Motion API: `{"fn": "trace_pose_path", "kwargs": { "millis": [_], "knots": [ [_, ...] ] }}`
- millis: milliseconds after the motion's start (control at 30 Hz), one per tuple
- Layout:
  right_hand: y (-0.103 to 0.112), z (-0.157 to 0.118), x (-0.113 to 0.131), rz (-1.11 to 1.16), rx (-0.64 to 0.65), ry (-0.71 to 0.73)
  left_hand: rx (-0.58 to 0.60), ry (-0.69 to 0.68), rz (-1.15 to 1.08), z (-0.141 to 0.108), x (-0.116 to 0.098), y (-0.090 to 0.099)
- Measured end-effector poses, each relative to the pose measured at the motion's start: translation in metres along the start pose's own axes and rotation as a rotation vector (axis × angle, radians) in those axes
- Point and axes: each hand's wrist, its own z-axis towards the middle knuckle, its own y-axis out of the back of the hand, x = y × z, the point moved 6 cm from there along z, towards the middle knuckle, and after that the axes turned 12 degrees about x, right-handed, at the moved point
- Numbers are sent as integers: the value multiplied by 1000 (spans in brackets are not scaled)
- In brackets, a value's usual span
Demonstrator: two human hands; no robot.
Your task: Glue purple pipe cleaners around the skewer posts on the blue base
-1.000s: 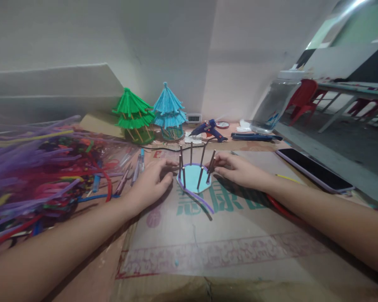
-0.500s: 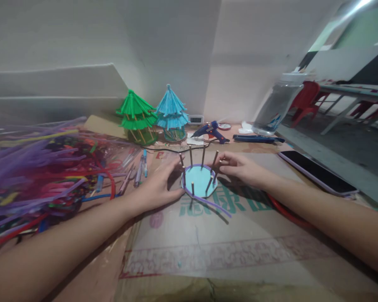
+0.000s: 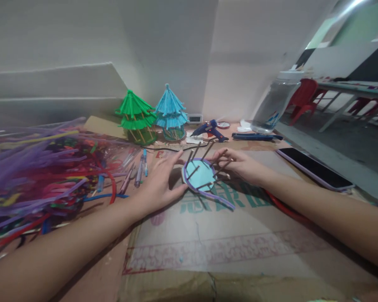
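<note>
A light-blue round base (image 3: 203, 175) carries several thin brown sticks (image 3: 193, 172) around its edge. It is tilted, its left side raised and the sticks leaning right. A purple pipe cleaner (image 3: 219, 200) runs around the rim, its loose end pointing to the lower right. My left hand (image 3: 164, 178) grips the base's left edge, with the thumb in front and the fingers behind. At the right side, the bent fingers of my right hand (image 3: 236, 163) hold the base among the sticks; their exact contact is partly hidden.
Purple and coloured pipe cleaners (image 3: 50, 167) pile up at left, near pens (image 3: 140, 170). Behind stand a green tiered model (image 3: 135, 113), a blue one (image 3: 171, 109) and a glue gun (image 3: 209, 130). A phone (image 3: 315, 167), a utility knife (image 3: 256, 137) and a clear bottle (image 3: 275, 102) lie or stand right.
The base has gone from flat on the cardboard to tilted, left edge up. Its sticks now lean right instead of standing upright. My right fingers have closed in on its right side.
</note>
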Motion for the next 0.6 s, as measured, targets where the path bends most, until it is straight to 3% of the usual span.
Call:
{"fn": "trace_pose_path", "kwargs": {
  "millis": [233,367,467,600],
  "knots": [
    [3,8,-8,-195,28,34,43,197,-88,5,29,-5],
    [29,-1,11,-409,16,-19,-1,222,-109,3,25,3],
    [56,-10,31,-611,-9,-49,-65,154,-69,0,11,13],
    [81,-15,43,-719,-158,-3,-25,-61,2,-1,-14,14]
  ]
}}
